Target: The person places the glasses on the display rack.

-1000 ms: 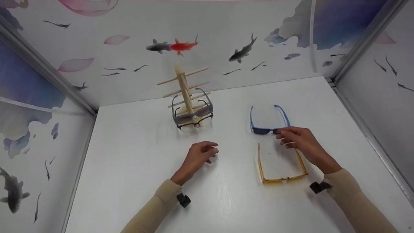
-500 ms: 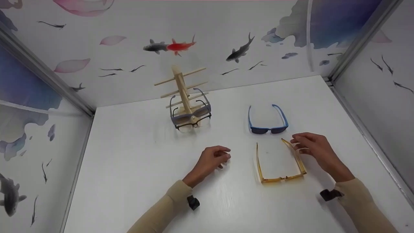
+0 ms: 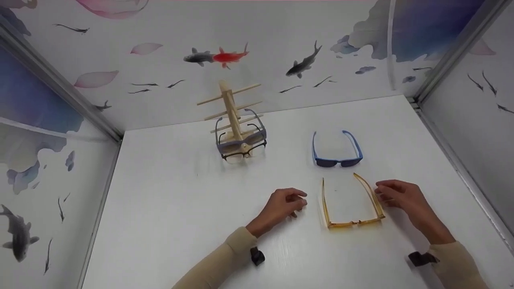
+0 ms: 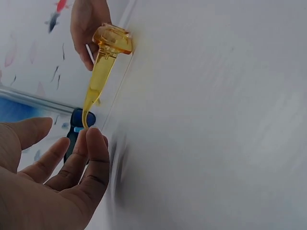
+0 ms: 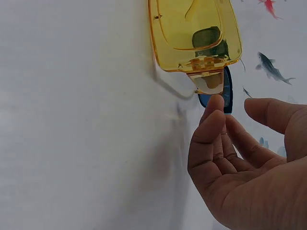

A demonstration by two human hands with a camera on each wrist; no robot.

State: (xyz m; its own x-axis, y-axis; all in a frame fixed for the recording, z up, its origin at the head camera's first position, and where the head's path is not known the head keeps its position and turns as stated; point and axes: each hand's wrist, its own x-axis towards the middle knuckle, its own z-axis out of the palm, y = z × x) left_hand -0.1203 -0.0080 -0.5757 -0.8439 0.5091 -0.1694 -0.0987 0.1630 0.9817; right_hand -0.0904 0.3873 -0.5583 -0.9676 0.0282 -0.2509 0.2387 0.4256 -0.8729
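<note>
A pair of glasses with a clear yellow frame (image 3: 341, 225) lies on the white table, temples unfolded and pointing away from me. My left hand (image 3: 283, 206) hovers to its left, fingers loosely bent and thumb apart, holding nothing. On the other side, my right hand (image 3: 405, 200) has its fingertips right by the right temple. The right wrist view shows this hand (image 5: 235, 167) with thumb and fingers apart and nothing between them. Just beyond the yellow pair lie blue sunglasses (image 3: 327, 162) with dark lenses, temples also unfolded. In the left wrist view, the yellow temple (image 4: 100, 76) ends near my left fingertips.
A wooden glasses stand (image 3: 229, 108) rises at the back left, with several crossbars. Grey-blue sunglasses (image 3: 255, 138) and black-rimmed glasses (image 3: 261, 144) hang on its lower bars. Printed panels (image 3: 160, 108) wall the table (image 3: 160, 208) at the back and both sides.
My right hand has drawn back from the blue sunglasses, toward me and rightward, to beside the yellow glasses. My left hand has moved right, closer to them. The glasses have stayed put.
</note>
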